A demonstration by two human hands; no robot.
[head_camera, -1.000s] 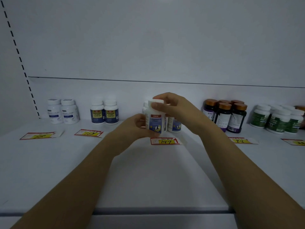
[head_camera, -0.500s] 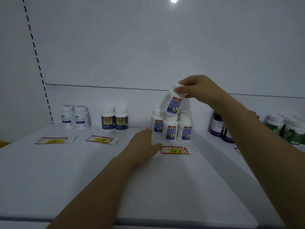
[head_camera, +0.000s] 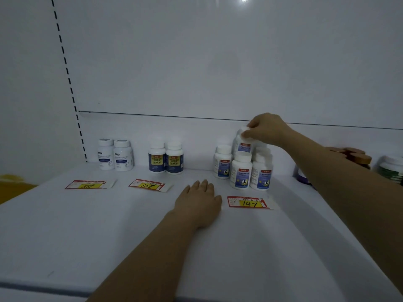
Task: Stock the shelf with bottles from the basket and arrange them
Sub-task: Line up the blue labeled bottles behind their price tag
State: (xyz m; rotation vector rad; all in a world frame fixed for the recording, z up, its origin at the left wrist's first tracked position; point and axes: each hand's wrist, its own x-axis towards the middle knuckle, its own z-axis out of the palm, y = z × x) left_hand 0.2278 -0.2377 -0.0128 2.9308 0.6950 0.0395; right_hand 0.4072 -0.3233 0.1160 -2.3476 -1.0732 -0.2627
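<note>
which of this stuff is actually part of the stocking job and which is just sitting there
Job: right hand gripping the held bottle by its cap; matching bottles near it; left hand resting on the shelf.
Just there: white bottle pair; yellow-label pair; price tags; brown-capped bottles; green-label bottles.

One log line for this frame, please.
step: placing bottle | right hand: grips white bottle by cap, above rear of blue-label group | left hand: flat on shelf | released: no

1 head view, looking forward and slightly down onto white shelf point(head_camera: 135, 232), back wall point(head_camera: 196, 62) near.
</note>
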